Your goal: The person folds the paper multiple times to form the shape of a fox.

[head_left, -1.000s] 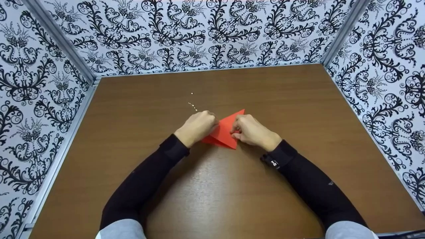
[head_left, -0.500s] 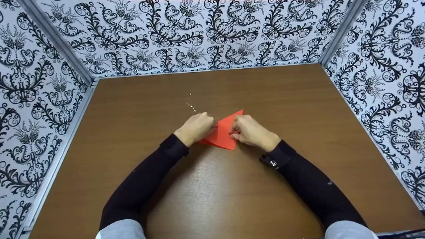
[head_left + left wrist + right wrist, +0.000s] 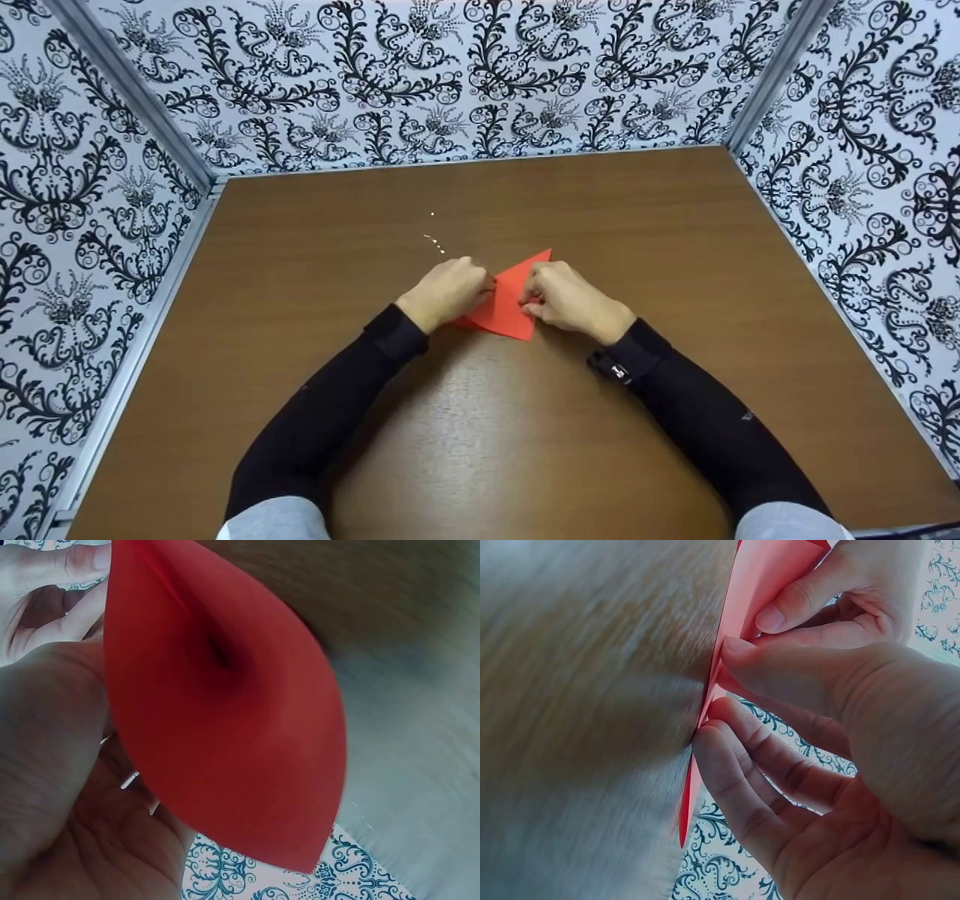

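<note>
A folded piece of red paper (image 3: 511, 306) is between the two hands at the middle of the table. On its left side, my left hand (image 3: 448, 289) grips it, with the fingers partly hidden behind the knuckles. The left wrist view shows the paper (image 3: 247, 742) bowed into an open, cone-like pocket beside that hand's thumb. My right hand (image 3: 574, 300) pinches the right part, its thumb and fingertips meeting at the paper in the right wrist view. There, a thin paper edge (image 3: 685, 814) runs along the tabletop. One pointed corner sticks up beyond the right hand.
The brown wooden table (image 3: 480, 442) is bounded by patterned black-and-white walls (image 3: 412, 82) at the back and sides. Several tiny pale specks (image 3: 435, 243) lie on the wood just beyond the left hand.
At the near side, the paper's fold gaped with a darker layer showing a second ago; now its layers lie closer together. Both hands stay nearly in place.
</note>
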Demonstrator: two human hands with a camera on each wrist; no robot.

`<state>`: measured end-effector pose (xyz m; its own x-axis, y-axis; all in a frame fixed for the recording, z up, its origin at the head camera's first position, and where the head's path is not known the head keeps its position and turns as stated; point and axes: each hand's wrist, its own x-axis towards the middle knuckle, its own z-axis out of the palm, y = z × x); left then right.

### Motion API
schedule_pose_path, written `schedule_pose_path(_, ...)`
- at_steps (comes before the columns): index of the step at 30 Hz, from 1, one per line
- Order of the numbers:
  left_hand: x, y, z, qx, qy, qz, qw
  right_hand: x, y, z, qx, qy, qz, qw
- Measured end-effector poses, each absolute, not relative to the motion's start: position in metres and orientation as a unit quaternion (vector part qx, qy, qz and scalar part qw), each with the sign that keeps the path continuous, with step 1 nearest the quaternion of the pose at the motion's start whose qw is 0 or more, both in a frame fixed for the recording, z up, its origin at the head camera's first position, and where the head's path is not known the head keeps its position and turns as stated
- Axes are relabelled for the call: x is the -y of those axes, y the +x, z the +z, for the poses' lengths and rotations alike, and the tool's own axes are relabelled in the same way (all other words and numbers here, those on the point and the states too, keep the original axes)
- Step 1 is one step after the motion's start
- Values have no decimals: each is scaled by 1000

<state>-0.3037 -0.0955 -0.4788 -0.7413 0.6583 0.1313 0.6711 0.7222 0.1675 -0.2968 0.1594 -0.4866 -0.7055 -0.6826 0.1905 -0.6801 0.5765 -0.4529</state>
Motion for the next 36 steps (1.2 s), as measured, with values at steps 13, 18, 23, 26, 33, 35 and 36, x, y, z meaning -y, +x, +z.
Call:
schedule_pose_path(13,97,-304,-482,923,-365,-117,33,-160,-295,-488,-891,-377,-254,-1)
schedule_pose_path(18,100,-303,-485,916,-384,-109,44,-159,-297,-490,-892,-381,-242,-10)
schedule_pose_path(23,104,-303,-488,912,-393,-107,53,-159,-297,-491,-892,-386,-236,-16)
schedule_pose_path(26,105,-302,-488,913,-390,-111,55,-159,-297,-491,-892,-386,-235,-18)
schedule_pose_path(33,108,-298,-487,915,-382,-117,62,-159,-297,-490,-891,-386,-237,-22)
schedule_pose_path(35,109,-297,-487,915,-381,-115,63,-158,-297,-490,-892,-385,-237,-22)
schedule_pose_path(36,109,-297,-487,915,-381,-115,62,-158,-297,-490,-892,-384,-236,-21)
